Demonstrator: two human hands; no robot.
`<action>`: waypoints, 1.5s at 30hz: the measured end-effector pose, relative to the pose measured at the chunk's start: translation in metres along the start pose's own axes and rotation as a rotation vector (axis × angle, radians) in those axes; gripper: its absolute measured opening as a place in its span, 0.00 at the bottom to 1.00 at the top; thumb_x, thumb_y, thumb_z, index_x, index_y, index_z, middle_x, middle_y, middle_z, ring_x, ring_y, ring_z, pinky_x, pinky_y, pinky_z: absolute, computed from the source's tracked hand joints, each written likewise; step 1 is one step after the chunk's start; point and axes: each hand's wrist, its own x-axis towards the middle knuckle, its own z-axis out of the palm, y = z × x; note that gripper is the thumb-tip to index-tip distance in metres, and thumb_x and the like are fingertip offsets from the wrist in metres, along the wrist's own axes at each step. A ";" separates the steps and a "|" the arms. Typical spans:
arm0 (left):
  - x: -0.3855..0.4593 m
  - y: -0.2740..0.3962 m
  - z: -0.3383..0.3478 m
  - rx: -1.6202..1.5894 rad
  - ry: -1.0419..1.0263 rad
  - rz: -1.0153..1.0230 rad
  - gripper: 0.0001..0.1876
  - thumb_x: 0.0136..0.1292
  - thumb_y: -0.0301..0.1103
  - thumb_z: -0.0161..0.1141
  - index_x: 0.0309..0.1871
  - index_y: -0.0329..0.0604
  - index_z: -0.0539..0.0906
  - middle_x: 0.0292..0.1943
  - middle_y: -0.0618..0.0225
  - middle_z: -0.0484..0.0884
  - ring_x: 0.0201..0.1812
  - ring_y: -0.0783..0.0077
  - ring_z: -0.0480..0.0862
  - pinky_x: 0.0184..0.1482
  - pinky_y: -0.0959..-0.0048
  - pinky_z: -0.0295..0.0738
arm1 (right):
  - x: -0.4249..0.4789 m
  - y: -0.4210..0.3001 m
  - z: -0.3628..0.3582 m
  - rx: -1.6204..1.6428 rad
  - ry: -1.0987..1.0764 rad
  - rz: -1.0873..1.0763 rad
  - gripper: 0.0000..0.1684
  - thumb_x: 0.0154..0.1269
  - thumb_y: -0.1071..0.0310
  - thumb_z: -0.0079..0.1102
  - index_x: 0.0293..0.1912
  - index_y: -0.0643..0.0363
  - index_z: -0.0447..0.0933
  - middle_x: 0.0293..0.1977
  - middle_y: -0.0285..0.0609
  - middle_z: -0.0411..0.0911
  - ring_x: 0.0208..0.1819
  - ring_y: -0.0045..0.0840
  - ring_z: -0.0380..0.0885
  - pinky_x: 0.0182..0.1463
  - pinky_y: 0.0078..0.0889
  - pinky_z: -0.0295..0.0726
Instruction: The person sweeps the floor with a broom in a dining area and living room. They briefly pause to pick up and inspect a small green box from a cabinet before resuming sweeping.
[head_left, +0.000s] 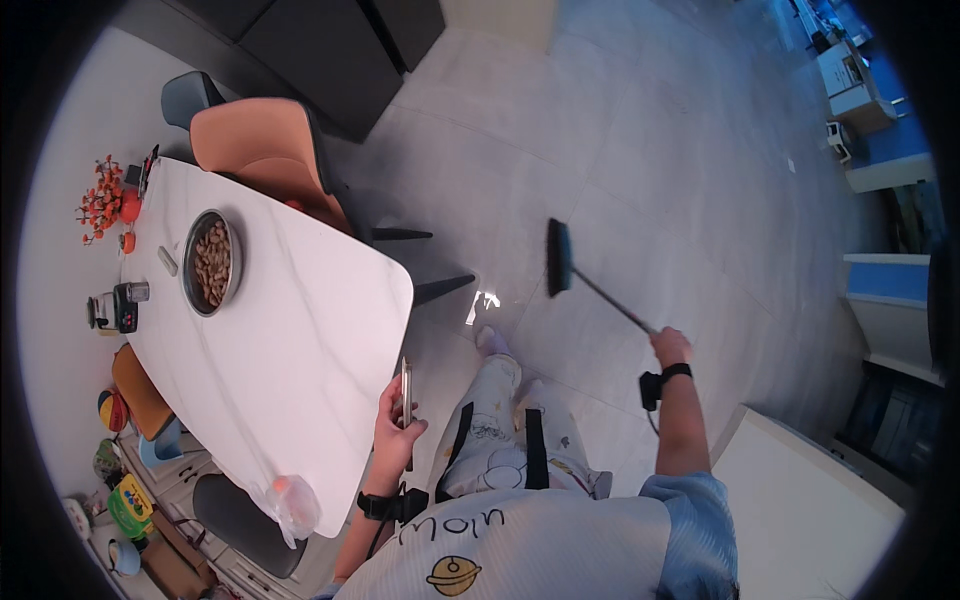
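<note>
My right hand (671, 347) grips the thin dark handle of a broom (613, 300), held out ahead and to the right of my body. The broom's dark bristle head (557, 257) is over the grey tiled floor (645, 195); whether it touches the tiles I cannot tell. My left hand (396, 424) is closed around a thin flat object (406, 394), seen edge-on, that looks like a smartphone. That hand is beside the edge of a white marble-patterned table (322, 337). Both wrists wear black straps with small devices.
On the table are a steel bowl (234, 262) of what look like unshelled peanuts and a clear plastic bag (296, 504). An orange chair (259, 142) stands at its far side, legs reaching onto the floor. A white surface (795, 480) lies to my right.
</note>
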 end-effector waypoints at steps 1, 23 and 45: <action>0.007 0.006 -0.002 0.010 0.001 -0.005 0.36 0.41 0.17 0.51 0.60 0.43 0.60 0.54 0.66 0.65 0.48 0.71 0.70 0.49 0.74 0.66 | 0.012 0.002 -0.014 -0.070 0.045 0.023 0.19 0.54 0.49 0.53 0.39 0.51 0.77 0.39 0.41 0.78 0.42 0.32 0.77 0.43 0.34 0.76; 0.147 0.193 0.101 -0.090 0.180 -0.051 0.33 0.41 0.19 0.50 0.58 0.42 0.64 0.39 0.68 0.72 0.40 0.74 0.73 0.44 0.79 0.67 | 0.136 -0.215 -0.094 0.277 -0.168 -0.409 0.17 0.51 0.53 0.53 0.35 0.54 0.78 0.33 0.45 0.78 0.38 0.37 0.77 0.40 0.39 0.75; 0.358 0.290 0.185 0.180 -0.252 0.123 0.30 0.44 0.18 0.50 0.56 0.38 0.63 0.35 0.66 0.71 0.29 0.78 0.69 0.30 0.83 0.65 | 0.148 0.082 -0.149 0.473 0.139 0.527 0.25 0.54 0.51 0.53 0.42 0.63 0.70 0.32 0.52 0.76 0.36 0.36 0.78 0.38 0.37 0.77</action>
